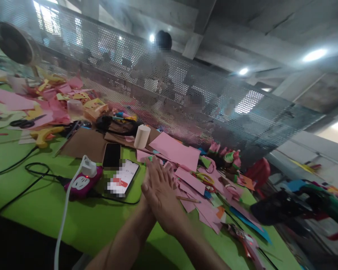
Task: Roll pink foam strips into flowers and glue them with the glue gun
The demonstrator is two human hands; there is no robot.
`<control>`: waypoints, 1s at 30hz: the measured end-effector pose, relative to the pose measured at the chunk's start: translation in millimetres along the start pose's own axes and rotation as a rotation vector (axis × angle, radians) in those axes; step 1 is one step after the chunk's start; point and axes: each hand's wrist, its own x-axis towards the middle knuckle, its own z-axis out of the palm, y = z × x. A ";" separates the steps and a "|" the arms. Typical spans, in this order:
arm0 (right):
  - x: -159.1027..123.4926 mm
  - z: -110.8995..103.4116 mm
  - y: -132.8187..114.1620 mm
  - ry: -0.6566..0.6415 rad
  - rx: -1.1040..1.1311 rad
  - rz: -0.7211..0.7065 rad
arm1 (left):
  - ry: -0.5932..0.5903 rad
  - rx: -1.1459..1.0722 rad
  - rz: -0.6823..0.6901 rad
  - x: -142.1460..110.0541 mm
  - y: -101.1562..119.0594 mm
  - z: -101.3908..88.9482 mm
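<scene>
My right hand (pixel 162 193) lies flat over my left hand (pixel 145 205), palms together, above the middle of the green table. Its fingers stretch forward. The left hand's fingers are mostly hidden beneath it, and I cannot tell whether anything lies between the palms. Just beyond the fingertips are pink paper pieces (pixel 189 180) and a larger pink sheet (pixel 176 150). A pencil (pixel 188 199) rests right of my right hand. To the left of the hands is a phone with a lit screen (pixel 124 178), beside a dark-screened phone (pixel 112 155).
A purple power strip (pixel 86 182) with a white plug and cables sits left. Yellow-handled scissors (pixel 204 177) lie among paper scraps. A pink glue gun (pixel 249 242) is at right, a yellow one (pixel 44 135) at left. A white roll (pixel 142 136) stands before the perforated metal screen (pixel 115 71).
</scene>
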 end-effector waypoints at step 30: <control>-9.0 -44.4 63.0 0.304 0.941 0.174 | -0.198 0.348 -0.201 20.2 7.9 -22.6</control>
